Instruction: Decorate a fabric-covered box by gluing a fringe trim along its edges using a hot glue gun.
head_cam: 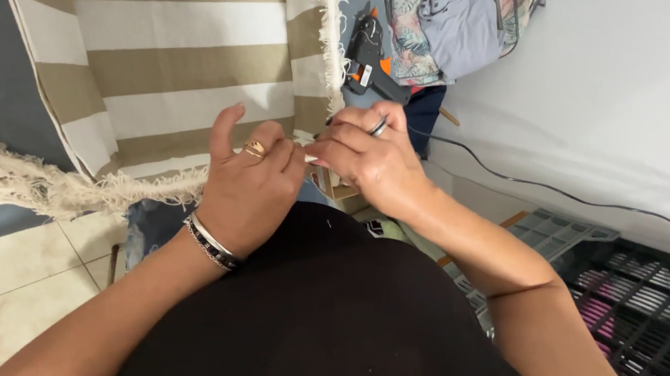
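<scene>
A thin white strand [311, 157] is pinched between left hand [250, 184] and right hand [370, 163], above a grey crate [555, 231].

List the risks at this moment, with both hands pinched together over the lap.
The left hand and right hand meet fingertip to fingertip on something too small to identify; it could slip and vanish against the black garment. The thin black cable runs close past the right forearm and might snag. The black glue gun lies beside the beige-and-white striped fringed cloth; if hot, it could scorch the cloth.
</scene>
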